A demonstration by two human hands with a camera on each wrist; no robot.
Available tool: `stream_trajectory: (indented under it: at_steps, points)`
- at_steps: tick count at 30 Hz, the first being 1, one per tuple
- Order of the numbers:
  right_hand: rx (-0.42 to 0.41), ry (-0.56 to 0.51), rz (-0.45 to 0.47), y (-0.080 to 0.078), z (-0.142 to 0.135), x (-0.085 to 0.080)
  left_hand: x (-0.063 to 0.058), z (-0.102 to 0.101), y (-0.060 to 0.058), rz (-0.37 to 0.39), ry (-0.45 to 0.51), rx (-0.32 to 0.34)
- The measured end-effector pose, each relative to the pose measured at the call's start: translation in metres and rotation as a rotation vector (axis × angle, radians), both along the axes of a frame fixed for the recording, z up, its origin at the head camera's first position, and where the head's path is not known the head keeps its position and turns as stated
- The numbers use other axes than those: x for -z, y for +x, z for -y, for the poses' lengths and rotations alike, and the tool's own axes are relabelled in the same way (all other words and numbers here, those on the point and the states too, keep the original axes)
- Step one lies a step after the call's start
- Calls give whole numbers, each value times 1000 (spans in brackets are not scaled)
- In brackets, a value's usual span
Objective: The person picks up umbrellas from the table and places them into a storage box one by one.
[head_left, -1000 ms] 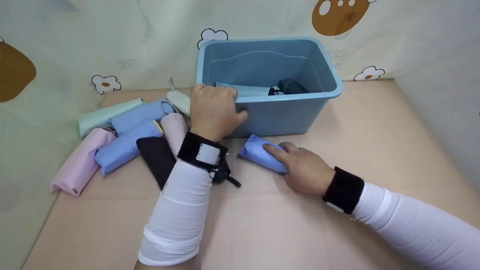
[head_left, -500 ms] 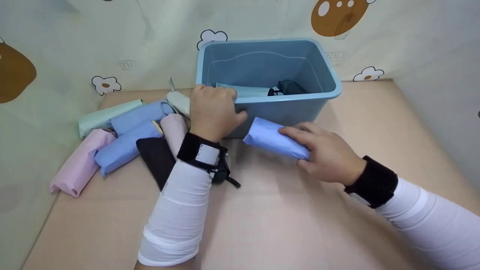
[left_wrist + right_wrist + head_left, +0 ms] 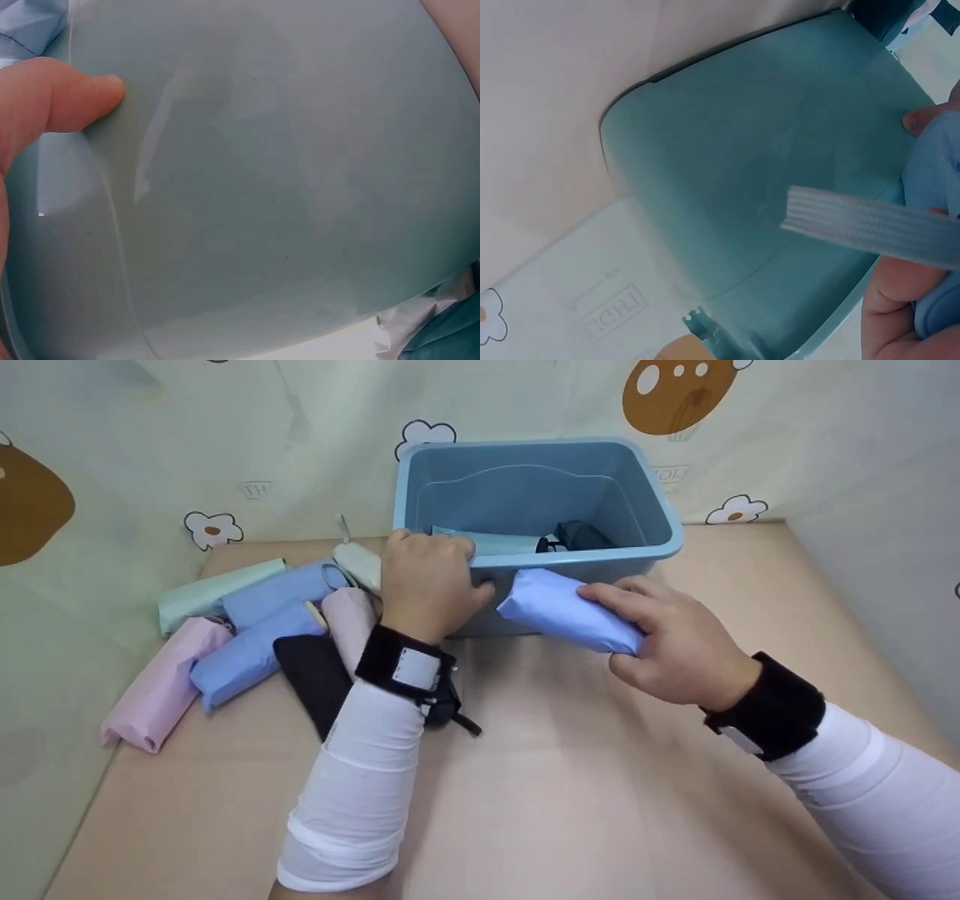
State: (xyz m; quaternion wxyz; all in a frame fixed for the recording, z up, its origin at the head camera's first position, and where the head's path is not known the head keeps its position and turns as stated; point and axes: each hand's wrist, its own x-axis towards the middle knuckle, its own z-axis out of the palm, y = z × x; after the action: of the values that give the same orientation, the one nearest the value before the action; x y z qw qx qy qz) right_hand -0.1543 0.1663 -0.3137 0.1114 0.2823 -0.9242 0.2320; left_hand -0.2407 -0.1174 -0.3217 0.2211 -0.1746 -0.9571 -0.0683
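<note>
My left hand [image 3: 431, 585] grips the front rim of a blue plastic bin [image 3: 577, 557], its thumb [image 3: 82, 101] against the outer wall in the left wrist view. In my right hand [image 3: 679, 641] is a folded blue umbrella [image 3: 566, 611], held near one end, raised off the table in front of the bin and slightly tilted. A pale wrist strap [image 3: 870, 225] sticks out from it in the right wrist view. Inside the bin lie a light blue folded umbrella [image 3: 487, 542] and a dark one [image 3: 583, 535]; the front wall partly hides both.
Left of the bin lie several folded umbrellas, among them a pink one [image 3: 165, 686], a mint one [image 3: 217, 592], a blue one [image 3: 255, 652] and a black one [image 3: 311, 675]. My left forearm covers part of this pile. A patterned cloth wall [image 3: 525, 397] stands behind the bin.
My right hand has lifted the blue umbrella off the table, up and to the right, to just below the bin's front rim. The left hand and the bin have stayed put.
</note>
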Motion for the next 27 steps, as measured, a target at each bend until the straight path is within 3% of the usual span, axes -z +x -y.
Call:
stream_trajectory:
  at_steps: [5,12,19,27]
  points:
    - [-54,-13,-36,0,-6,-6,-1,-1,0,-8,12,5]
    - [-109,-119,-170,-4,-6,-18,0,0,-2,-43,20,9]
    - [16,-223,-220,-27,2,-29,-2,0,-2,-11,4,-7]
    - [191,-310,-79,-76,19,-46,0,-1,1,-7,3,-2]
